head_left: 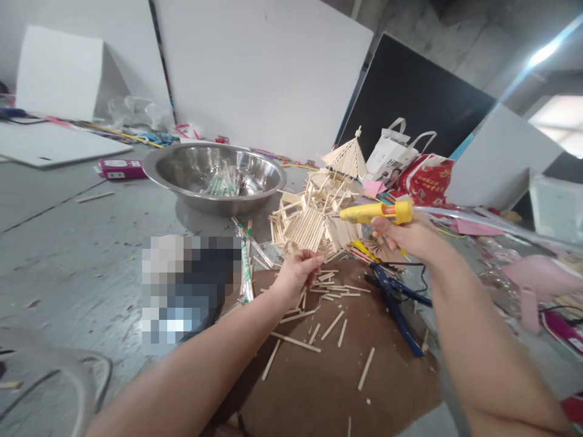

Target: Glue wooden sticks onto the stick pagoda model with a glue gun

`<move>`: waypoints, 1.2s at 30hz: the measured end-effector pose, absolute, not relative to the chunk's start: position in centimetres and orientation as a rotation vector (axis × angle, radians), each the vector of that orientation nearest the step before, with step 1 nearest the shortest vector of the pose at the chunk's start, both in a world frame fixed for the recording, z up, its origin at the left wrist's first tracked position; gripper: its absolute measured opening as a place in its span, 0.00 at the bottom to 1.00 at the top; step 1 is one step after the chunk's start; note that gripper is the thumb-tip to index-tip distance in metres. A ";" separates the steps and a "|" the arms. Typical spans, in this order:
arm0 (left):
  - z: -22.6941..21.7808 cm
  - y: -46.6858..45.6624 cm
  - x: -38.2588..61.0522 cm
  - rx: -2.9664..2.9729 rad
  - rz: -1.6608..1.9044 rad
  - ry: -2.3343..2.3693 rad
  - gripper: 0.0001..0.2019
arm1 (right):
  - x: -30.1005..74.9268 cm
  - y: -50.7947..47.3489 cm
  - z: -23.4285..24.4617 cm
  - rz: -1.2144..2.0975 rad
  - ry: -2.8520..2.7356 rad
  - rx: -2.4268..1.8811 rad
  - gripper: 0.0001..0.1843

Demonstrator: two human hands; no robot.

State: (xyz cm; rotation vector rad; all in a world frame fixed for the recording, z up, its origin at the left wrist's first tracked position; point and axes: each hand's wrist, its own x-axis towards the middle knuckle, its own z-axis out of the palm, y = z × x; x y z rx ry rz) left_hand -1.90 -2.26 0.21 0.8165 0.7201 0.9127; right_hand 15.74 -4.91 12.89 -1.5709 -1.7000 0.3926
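Note:
A model building of thin wooden sticks [319,212] stands on the floor ahead of me, with a peaked roof [347,158] behind it. My right hand [405,237] grips a yellow glue gun [378,212], its nozzle pointing left at the model. My left hand [296,273] is closed in a pinch just below the model's front edge; what it holds looks like a small stick, but I cannot make it out. Several cut sticks [328,303] lie scattered on a brown board [328,364] under both hands.
A steel bowl [182,182] with wrapped chopsticks stands at the back left. Blue-handled cutters [396,303] lie right of the sticks. White boards and a black panel [410,91] lean behind. A white bag [392,152], red packaging [426,179] and pink scraps [537,273] crowd the right.

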 end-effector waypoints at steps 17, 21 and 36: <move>5.3 -2.8 -4.3 2.380 0.137 0.931 0.12 | 16.5 -6.2 9.7 0.452 -1.096 -1.023 0.20; 7.1 -2.9 -5.3 2.571 -0.049 1.017 0.09 | 16.6 -6.8 10.3 0.486 -1.102 -1.026 0.23; 6.2 -5.8 -5.9 2.746 -0.332 1.066 0.10 | 17.4 -7.3 10.0 0.471 -1.222 -0.975 0.19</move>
